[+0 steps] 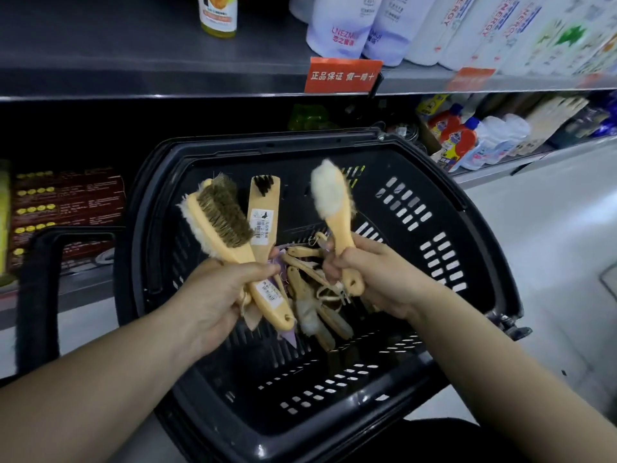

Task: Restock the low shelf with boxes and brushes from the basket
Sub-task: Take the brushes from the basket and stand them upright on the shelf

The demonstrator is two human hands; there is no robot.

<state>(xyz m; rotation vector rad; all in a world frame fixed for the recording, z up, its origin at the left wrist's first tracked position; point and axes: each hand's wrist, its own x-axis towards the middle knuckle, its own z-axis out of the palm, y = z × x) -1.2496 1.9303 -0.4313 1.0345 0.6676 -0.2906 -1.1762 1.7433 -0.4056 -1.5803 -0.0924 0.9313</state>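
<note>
My left hand (217,295) grips a bristle brush (223,212) and a flat brush (263,208) by their handles, my fingers covering where they cross. White fluff behind the bristles may belong to a third brush; I can't tell. My right hand (370,279) grips a fluffy brush (334,202) by its handle, head up at centre frame. Below both hands a pile (317,305) of brushes lies tangled and blurred in the basket (484,228), partly hidden by my fingers. Boxes (66,208) sit dim on the low shelf (93,285) at left, behind the basket's handle (36,295). Bottles (467,142) stand at upper right, with a red tag (342,75) above.
</note>
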